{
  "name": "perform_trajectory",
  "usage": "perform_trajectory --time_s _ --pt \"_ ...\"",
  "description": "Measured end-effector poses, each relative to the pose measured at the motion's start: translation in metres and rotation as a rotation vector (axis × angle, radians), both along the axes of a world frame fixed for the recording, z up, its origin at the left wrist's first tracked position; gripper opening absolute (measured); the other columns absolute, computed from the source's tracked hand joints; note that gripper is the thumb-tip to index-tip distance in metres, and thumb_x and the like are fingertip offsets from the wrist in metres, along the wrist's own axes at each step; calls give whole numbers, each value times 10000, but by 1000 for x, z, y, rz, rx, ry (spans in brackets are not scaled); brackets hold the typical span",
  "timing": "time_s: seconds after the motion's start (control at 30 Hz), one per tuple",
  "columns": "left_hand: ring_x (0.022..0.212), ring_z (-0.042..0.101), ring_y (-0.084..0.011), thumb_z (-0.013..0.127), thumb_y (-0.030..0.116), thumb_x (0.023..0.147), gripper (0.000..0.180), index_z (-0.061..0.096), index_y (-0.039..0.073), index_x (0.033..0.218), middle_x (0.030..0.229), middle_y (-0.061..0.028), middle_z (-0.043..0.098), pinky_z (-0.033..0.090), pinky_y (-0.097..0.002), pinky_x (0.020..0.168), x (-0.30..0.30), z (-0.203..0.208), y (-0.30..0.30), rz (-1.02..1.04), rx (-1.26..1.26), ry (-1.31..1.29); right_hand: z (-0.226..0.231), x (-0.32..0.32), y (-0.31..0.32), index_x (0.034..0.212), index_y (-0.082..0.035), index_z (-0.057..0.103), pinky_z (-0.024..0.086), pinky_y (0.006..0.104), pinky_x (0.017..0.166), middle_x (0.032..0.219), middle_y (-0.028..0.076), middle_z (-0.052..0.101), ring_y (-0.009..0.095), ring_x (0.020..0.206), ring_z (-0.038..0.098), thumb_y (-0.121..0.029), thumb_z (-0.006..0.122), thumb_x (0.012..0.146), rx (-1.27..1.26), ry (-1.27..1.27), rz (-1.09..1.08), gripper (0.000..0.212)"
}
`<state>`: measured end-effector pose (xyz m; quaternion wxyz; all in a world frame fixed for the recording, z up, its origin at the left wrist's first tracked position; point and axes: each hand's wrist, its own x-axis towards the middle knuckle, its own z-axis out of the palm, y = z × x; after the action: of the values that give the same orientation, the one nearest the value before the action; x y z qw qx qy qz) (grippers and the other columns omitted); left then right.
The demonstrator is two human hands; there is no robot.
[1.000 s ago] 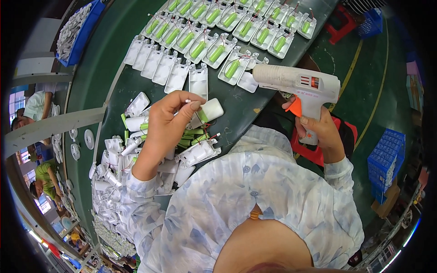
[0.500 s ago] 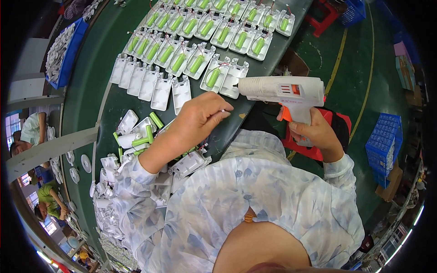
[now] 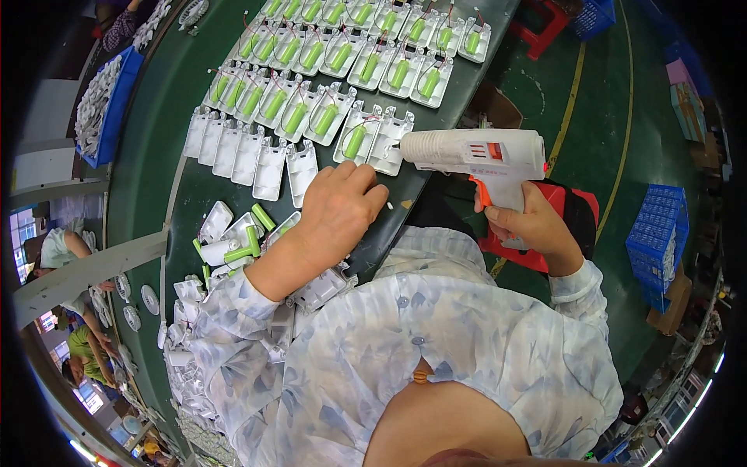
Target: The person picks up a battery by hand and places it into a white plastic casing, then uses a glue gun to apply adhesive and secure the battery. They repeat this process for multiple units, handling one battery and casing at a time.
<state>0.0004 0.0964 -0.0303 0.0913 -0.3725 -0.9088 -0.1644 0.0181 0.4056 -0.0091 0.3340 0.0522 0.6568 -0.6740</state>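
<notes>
Head view, from where I stand: the right hand [image 3: 527, 223] has its fingers wrapped round the handle of a white hot-glue gun [image 3: 478, 156], close by its orange trigger [image 3: 483, 192]; the left hand [image 3: 341, 208] is curled, and I cannot tell whether its fingers hold anything; the nozzle [image 3: 405, 147] reaches over an empty white battery case [image 3: 389, 145], just ahead of the left fingers, whether touching it I can't say; a hasty squeeze could drop hot glue on the case's edge, or on those nearby knuckles; a leftward swing could snag the wired green cell [image 3: 355, 143] ahead of the same fingers; a low wrist sweep could roll the loose green cells [image 3: 263, 217], left of those fingers, across the worktop [image 3: 454, 101].
</notes>
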Motion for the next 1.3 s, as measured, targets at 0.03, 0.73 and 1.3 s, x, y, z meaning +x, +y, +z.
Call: perform_trajectory --time_s 0.03,0.73,1.3 --pt "747 583 -211 664 131 726 43 634 105 742 787 -43 548 436 -357 613 0 -2 -1 -3 0 0 -1 0 1 1152 -1 547 447 272 543 981 62 635 113 595 525 -108 648 876 -17 3 4 312" --pt "1201 547 -345 745 5 679 152 668 54 801 1220 -114 638 431 -457 946 -57 2 22 98 144 149 -4 3 4 1223 43 580 492 270 596 1036 79 674 107 607 554 -125 664 864 -95 14 -22 406" --pt "1287 492 -338 767 80 726 195 689 91 905 1290 -108 600 334 -608 1045 -58 2 19 182 61 144 -8 2 1 1195 22 584 470 272 578 864 48 625 105 589 535 -155 660 865 -85 25 -32 383"
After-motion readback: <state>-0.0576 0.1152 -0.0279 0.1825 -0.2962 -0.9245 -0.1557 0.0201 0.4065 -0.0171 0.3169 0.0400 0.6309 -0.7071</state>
